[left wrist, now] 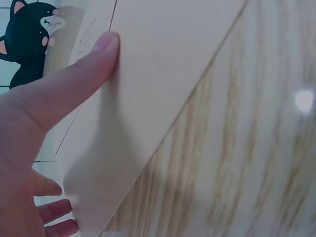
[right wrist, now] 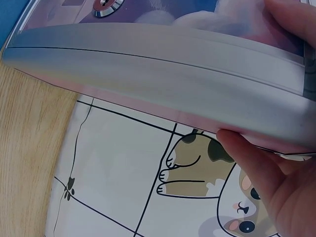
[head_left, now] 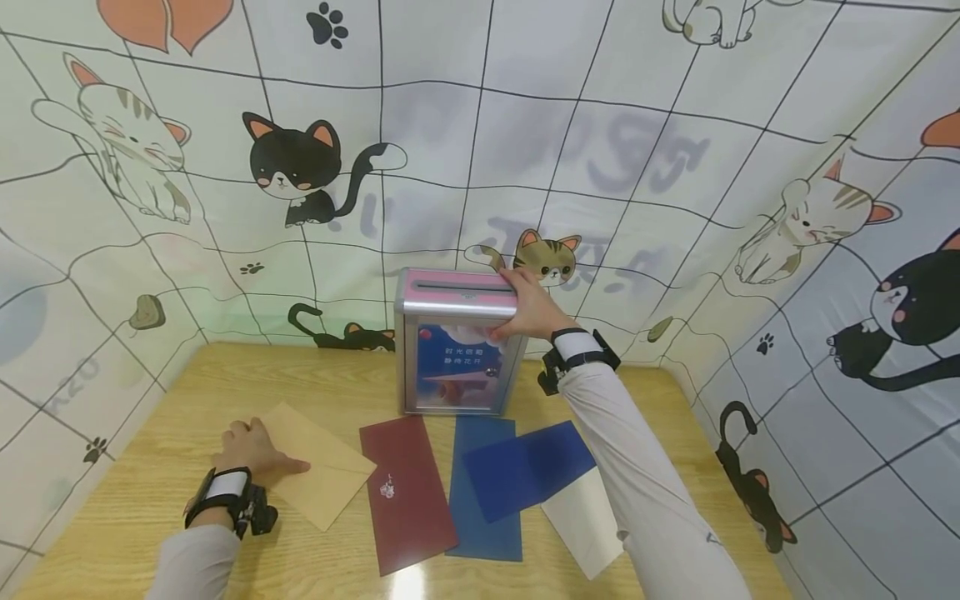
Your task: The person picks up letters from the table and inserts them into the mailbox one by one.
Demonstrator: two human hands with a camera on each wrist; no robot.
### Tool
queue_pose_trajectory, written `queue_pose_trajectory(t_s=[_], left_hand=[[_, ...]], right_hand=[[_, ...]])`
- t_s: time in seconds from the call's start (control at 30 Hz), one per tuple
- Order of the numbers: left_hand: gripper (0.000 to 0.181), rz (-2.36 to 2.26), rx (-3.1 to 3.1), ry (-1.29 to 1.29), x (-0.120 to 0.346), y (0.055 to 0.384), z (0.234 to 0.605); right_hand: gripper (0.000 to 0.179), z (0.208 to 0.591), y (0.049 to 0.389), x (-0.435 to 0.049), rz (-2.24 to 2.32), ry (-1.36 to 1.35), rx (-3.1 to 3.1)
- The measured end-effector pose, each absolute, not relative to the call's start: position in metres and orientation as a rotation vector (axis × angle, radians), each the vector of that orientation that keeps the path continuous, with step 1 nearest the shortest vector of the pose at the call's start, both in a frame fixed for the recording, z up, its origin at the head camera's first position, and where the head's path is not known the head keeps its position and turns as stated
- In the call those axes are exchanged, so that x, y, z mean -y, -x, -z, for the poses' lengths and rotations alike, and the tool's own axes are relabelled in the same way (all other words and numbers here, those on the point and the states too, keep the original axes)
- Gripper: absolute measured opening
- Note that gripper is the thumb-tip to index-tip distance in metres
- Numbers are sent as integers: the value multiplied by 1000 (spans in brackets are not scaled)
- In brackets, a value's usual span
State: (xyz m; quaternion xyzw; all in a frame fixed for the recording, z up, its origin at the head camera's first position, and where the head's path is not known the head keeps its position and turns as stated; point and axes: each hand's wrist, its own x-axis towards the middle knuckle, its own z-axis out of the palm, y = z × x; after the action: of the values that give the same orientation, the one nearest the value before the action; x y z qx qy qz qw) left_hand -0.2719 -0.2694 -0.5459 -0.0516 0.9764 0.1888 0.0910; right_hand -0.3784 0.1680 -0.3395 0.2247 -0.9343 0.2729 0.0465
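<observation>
A silver-framed letter box (head_left: pixel 459 362) stands upright at the back of the table. It has a pink top with a slot, a lock and a blue picture on its front. My right hand (head_left: pixel 531 307) grips its upper right corner, thumb on the front and fingers over the top; the right wrist view shows the box's silver side (right wrist: pixel 148 64) close up. At the left, my left hand (head_left: pixel 255 452) rests at the left edge of a tan envelope (head_left: pixel 315 467). Its thumb (left wrist: pixel 81 74) lies straight across the paper, the fingertips at the envelope's edge.
A dark red envelope (head_left: pixel 408 500) lies in front of the box. Right of it are a blue envelope (head_left: pixel 483 533), a darker blue one (head_left: pixel 528 471) overlapping it, and a cream one (head_left: pixel 585 521) partly under that. A cat-printed cloth (head_left: pixel 435 167) surrounds the wooden table (head_left: pixel 322 375).
</observation>
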Motion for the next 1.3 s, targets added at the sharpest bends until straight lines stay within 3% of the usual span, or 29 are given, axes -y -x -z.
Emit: queue_pose_trajectory(t_s=[1.0, 1.13, 1.3], left_hand=[[139, -600, -2820, 243, 283, 275, 550], [121, -706, -2804, 155, 290, 276, 546], [77, -822, -2793, 15, 297, 277, 537]], right_hand=[[113, 341, 381, -169, -847, -708, 2843], [113, 341, 381, -169, -816, -690, 2861], [114, 340, 379, -169, -816, -695, 2863]])
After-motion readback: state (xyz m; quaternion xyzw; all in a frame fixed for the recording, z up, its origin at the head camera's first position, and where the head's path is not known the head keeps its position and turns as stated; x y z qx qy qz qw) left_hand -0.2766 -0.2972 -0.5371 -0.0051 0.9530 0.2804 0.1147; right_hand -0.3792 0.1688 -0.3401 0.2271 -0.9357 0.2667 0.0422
